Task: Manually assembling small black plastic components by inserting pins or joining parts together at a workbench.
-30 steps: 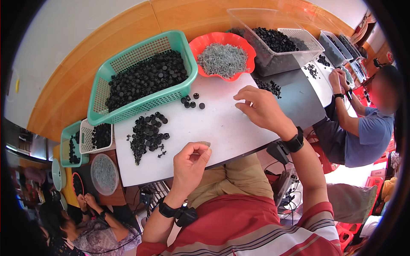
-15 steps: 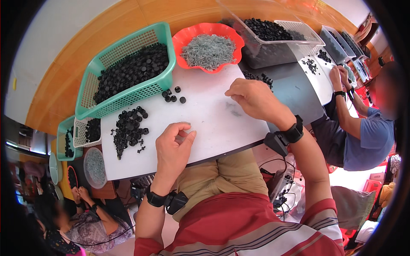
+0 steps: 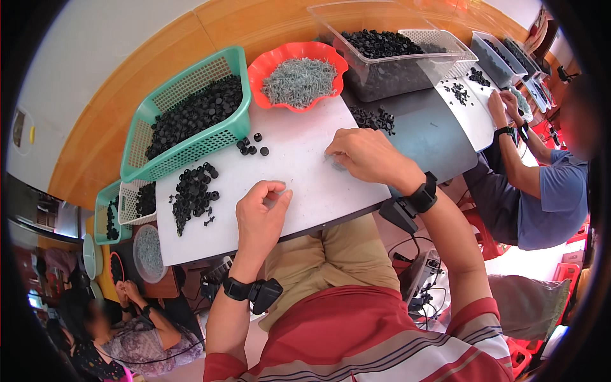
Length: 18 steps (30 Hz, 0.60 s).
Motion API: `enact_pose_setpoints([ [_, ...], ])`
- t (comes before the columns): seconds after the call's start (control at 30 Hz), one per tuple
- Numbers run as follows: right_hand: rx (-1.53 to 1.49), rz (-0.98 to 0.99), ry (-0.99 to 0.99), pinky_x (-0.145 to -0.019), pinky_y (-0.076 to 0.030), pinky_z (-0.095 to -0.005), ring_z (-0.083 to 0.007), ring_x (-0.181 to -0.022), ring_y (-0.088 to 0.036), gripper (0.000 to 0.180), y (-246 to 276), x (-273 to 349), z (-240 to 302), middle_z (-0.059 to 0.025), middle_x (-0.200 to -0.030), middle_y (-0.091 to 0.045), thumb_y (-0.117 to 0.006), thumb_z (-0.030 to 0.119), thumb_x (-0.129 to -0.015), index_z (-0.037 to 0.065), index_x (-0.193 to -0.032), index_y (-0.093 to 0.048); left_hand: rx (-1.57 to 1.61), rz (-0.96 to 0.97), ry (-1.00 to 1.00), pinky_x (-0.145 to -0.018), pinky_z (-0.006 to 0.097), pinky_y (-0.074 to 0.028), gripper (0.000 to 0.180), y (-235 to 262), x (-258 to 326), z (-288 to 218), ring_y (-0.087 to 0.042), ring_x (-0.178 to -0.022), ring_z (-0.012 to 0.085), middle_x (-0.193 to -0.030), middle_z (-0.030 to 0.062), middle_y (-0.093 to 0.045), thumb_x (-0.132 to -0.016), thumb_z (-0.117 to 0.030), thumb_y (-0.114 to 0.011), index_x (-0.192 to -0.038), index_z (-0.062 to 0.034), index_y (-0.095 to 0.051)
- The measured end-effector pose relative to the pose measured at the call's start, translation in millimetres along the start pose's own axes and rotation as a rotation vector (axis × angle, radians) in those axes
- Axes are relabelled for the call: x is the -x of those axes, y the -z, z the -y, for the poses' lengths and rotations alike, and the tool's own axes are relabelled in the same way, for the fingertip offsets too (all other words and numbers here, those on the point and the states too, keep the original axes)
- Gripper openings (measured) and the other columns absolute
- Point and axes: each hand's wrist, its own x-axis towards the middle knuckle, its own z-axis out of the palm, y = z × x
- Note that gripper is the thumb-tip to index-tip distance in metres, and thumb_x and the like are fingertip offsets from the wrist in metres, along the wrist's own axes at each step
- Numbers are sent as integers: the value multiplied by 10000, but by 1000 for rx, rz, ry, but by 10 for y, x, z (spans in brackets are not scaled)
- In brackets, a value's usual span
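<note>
My left hand hovers over the front of the white tabletop, its fingers curled and its thumb close to the index finger. Whatever sits at those fingertips is too small to make out. To the right, my right hand is bent downward near the board's right edge, fingertips pinched together, and their contents are hidden. Left of my left hand lies a pile of small black plastic pieces. A few round black caps rest between that pile and the red bowl, which is full of small metal screws.
A green basket of black caps stands at the back left. Behind my right hand are a clear bin and loose black parts. Co-workers sit at left and right. A tub of screws stands at far left.
The view has shifted slightly. My right hand has come a little toward the table's front edge, fingers still pinched. The left hand is almost where it was.
</note>
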Motion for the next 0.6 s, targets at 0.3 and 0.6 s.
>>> enact_pose_setpoints([
  [0.3, -20, -2, -26, -788, -552, -448, -349, -946, -695, 135, -5, 22, -1, -130, -1023, -726, -653, 70, -882, 45, -973, -749, 9, -1, 2, -685, 232, -469, 146, -10, 4, 17, -555, -763, 66, -849, 1, -671, -907, -93, -759, -983, 21, -708],
  [0.6, -31, -36, -14, -763, -545, -446, -359, -866, -697, 127, -42, 47, -84, -154, -919, -731, -649, 70, -858, 26, -940, -735, 41, 1, 8, -673, 225, -467, 140, 1, 8, 5, -551, -743, 60, -831, -8, -666, -907, -99, -762, -969, 17, -712],
])
